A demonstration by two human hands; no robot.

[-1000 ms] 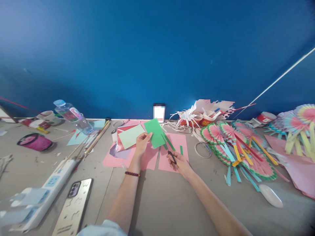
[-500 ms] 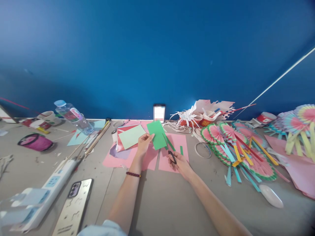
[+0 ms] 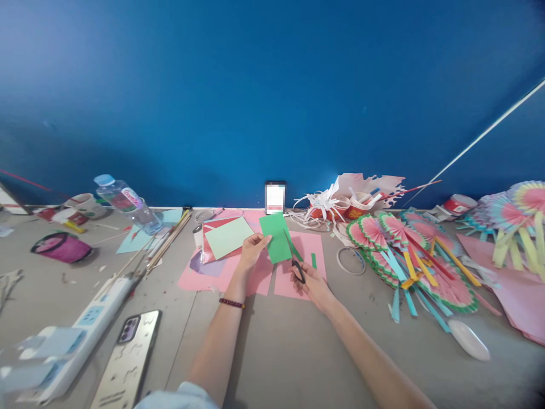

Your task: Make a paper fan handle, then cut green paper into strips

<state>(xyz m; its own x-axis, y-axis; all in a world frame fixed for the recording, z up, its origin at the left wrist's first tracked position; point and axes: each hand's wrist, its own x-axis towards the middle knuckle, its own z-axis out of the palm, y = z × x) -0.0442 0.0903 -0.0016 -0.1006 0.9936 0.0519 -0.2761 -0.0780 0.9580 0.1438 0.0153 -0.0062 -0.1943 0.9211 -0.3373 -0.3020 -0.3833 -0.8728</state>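
My left hand pinches the left edge of a green sheet of paper and holds it raised above the pink paper. In my right hand is a pair of dark-handled scissors, with the blades at the sheet's right edge. Whether the blades are apart is too small to tell. A narrow green strip slants off beside the blades, and a short green strip lies on the pink paper. Left of my left hand, a pale green sheet rests on a red-and-white packet.
Folded paper fans, a tape ring and a white mouse lie at the right. At the left are a tilted water bottle, wooden sticks, a power strip and a phone. A blue wall rises behind.
My left hand and the green sheet have shifted a little to the right and downward, and the sheet has turned more upright. My right hand with the scissors stays nearly in place.
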